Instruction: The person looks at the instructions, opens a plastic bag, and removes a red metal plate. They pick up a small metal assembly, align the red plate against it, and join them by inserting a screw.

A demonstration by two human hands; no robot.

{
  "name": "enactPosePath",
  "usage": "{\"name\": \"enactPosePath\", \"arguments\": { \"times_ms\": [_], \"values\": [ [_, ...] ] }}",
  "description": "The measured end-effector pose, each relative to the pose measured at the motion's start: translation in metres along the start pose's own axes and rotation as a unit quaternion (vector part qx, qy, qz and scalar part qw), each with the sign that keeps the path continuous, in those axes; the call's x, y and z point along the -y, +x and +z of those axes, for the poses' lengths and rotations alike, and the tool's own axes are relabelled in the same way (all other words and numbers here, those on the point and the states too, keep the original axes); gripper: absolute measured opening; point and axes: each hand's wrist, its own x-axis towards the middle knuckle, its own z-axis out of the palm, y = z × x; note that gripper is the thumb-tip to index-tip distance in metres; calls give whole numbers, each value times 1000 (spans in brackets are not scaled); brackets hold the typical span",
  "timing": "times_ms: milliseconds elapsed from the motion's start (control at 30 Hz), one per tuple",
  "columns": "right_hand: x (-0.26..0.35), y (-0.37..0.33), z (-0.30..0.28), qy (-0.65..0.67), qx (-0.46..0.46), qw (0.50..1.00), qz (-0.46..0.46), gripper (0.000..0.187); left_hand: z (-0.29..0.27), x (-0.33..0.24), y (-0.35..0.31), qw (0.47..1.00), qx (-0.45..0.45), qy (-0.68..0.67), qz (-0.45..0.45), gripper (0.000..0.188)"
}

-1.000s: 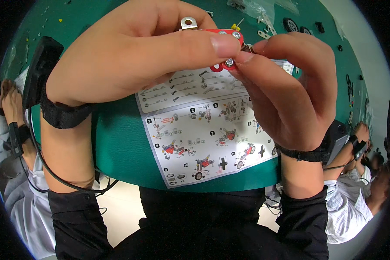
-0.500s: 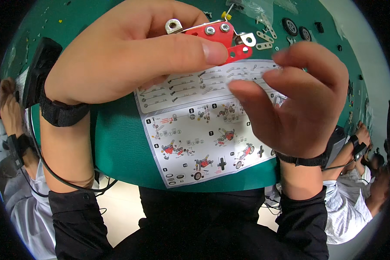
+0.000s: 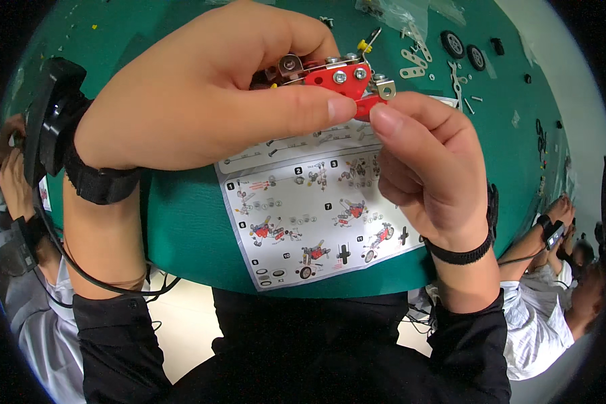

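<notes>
My left hand (image 3: pixel 249 101) is closed round a small metal model (image 3: pixel 335 79) made of red plates, silver brackets and screws. A thin rod with a yellow piece sticks up from its far side. My right hand (image 3: pixel 434 151) pinches the right end of the model by a red strip, thumb and index finger pressed together there. Whether a small part also sits between those fingertips is hidden. Under both hands lies a printed instruction sheet (image 3: pixel 293 232) with step drawings of a motorcycle.
On the green table (image 3: pixel 182 229), perforated metal strips (image 3: pixel 413 64), two black wheels (image 3: pixel 453 44), a small wrench (image 3: pixel 456 81), loose screws (image 3: pixel 477 99) and clear plastic bags (image 3: pixel 404 17) lie at the far right. Other people sit at both sides, their hands at the table edge.
My right hand has come in from the right, its fingers closing on the model's right end. The model has tilted in my left hand, showing more of its upper side.
</notes>
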Motion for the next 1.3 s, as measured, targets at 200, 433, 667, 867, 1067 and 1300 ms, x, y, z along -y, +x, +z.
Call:
{"name": "enactPosePath", "arguments": {
  "times_ms": [200,433,667,867,1067,1300],
  "values": [
    [-8,1,2,32,-33,999,-22,10,1,2,2,999,4,32,33,20],
    [-10,0,-2,-2,-21,999,-28,8,3,1,0,1000,9,23,5,21],
    [-9,-1,2,8,-21,1000,-9,8,4,4,-1,1000,14,24,-6,21],
    [-10,-2,1,1,-22,1000,-21,9,5,6,-2,994,-2,85,67,20],
    [-15,-2,4,-22,-60,995,-73,12,4,0,-2,999,8,29,19,19],
    [-13,-3,4,-1,-53,996,-67,11,5,2,-3,1000,-7,10,19,21]
  ]
}}
